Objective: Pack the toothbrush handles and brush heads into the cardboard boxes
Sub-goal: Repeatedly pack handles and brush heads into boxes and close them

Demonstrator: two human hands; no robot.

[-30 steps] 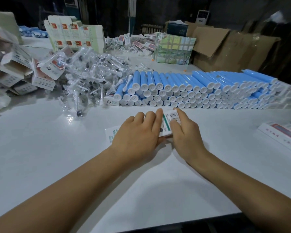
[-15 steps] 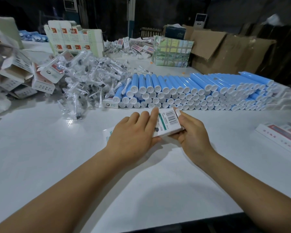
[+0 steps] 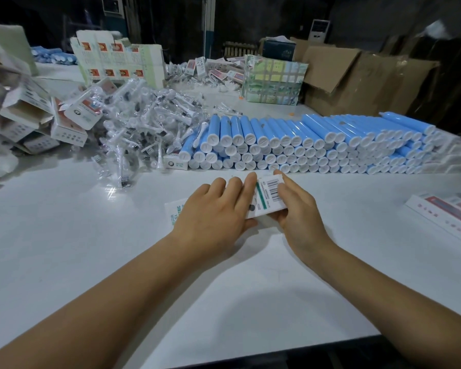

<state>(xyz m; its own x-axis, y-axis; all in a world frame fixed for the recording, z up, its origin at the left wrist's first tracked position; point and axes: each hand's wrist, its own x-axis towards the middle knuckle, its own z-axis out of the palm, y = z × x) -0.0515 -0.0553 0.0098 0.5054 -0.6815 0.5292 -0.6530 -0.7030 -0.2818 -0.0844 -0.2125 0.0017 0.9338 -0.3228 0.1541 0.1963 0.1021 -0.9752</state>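
Both hands on carton (image 3: pixel 268 195), mid-worktop: my left hand (image 3: pixel 213 211) presses it with flat, close fingers, right hand (image 3: pixel 300 206) pinches barcode end. Flap probably unclosed; I'd keep carton flat while tucking.

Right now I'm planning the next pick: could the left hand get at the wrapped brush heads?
Probably yes. The left hand rests on the white box, and bare table lies between it and the brush heads to its far left; it must release the box first.
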